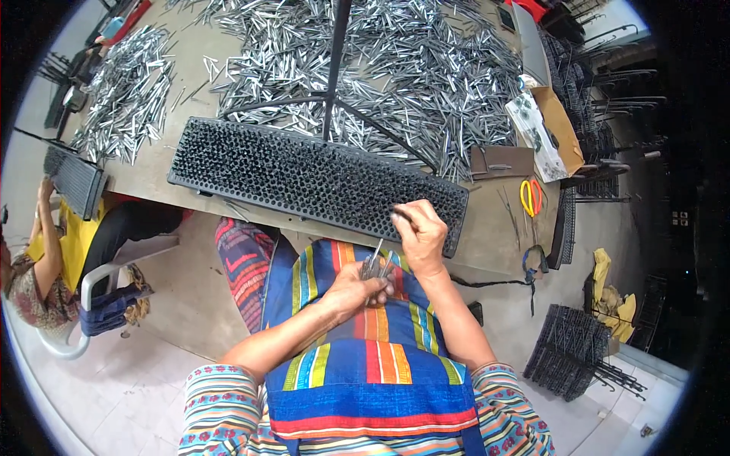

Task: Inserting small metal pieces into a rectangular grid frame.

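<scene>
A long black rack (304,176), its top packed with rows of small holes and pegs, lies aslant along the near edge of the table. Over its right end is my right hand (423,237), thumb and fingers pinched together. Something dark shows at those fingertips, too small to make out. Lower and to the left, in front of my apron, my left hand (351,292) is closed around a small bunch of slim metal pieces (372,267), their ends sticking up. Beyond the rack spreads a big heap of similar slim silver pieces (296,64).
A dark metal stand (334,68) rises behind the rack. To the right are a brown block (502,162), scissors (530,199) with yellow and orange handles, and an open cardboard box (557,125). Black wire racks (572,349) stand on the floor. At left, another person (47,235) works at a similar rack.
</scene>
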The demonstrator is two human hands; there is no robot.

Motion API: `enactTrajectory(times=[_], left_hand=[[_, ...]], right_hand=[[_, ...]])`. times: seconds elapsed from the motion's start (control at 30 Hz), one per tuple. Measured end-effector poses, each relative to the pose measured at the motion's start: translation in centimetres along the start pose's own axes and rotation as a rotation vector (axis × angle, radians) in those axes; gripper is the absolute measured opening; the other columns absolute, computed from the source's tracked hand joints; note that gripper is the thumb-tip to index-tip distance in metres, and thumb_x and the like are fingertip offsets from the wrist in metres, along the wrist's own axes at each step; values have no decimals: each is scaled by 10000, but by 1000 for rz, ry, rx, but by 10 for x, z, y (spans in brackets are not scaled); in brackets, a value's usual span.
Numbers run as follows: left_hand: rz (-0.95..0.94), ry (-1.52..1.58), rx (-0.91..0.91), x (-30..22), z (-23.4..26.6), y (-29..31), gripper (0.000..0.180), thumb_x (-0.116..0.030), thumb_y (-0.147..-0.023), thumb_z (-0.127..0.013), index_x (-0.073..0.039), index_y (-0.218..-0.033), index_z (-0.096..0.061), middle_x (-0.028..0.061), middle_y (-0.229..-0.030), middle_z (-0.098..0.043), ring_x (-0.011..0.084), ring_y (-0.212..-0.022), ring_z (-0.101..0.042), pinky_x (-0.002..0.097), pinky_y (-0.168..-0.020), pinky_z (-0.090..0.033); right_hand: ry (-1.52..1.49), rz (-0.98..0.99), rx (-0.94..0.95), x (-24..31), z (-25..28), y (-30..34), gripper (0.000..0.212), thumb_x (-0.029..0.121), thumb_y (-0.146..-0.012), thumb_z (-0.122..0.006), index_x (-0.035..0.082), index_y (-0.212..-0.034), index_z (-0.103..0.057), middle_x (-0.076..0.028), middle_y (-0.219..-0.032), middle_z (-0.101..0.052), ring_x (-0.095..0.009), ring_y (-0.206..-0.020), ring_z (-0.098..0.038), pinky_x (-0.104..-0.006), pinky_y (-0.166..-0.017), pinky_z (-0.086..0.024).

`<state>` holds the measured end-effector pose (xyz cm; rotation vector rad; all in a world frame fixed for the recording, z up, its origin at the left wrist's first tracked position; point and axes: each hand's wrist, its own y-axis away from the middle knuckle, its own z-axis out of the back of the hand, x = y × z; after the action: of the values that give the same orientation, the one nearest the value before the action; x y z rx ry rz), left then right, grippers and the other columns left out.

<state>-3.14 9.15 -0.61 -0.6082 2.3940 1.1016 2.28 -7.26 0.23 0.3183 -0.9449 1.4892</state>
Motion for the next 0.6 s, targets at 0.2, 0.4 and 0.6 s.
enactTrajectory(times=[0.2, 0.4, 0.6], left_hand=[[2, -53, 40, -7, -6, 1, 104, -38, -868, -587, -18, -961, -630, 60, -791, -667, 93, -613, -594, 211, -520, -452], [60, -41, 42, -7, -7, 4, 174, 7, -864, -538, -17, -1028, -590, 62, -793, -653, 102, -630, -598, 209, -552, -455], [42, -143, 99, -2, -7, 3, 154, 28, -855, -507, -14, -983, -582, 77, -825, -654, 114, -679, -615, 229, -579, -478]], right_hand=[[-820, -562, 451, -13, 8, 21, 115, 51, -774, -705, -17, -867, -697, -11, -706, -633, -44, -553, -497, -196, -499, -389], [-774, -629, 50, -13, 9, 13, 46, -2, -800, -663, 15, -836, -640, -25, -676, -631, -28, -441, -448, -180, -390, -317], [-269, -265, -141, -20, 2, 3, 46, -20, -797, -664, -2, -785, -624, -31, -670, -611, -87, -543, -562, -249, -482, -429]])
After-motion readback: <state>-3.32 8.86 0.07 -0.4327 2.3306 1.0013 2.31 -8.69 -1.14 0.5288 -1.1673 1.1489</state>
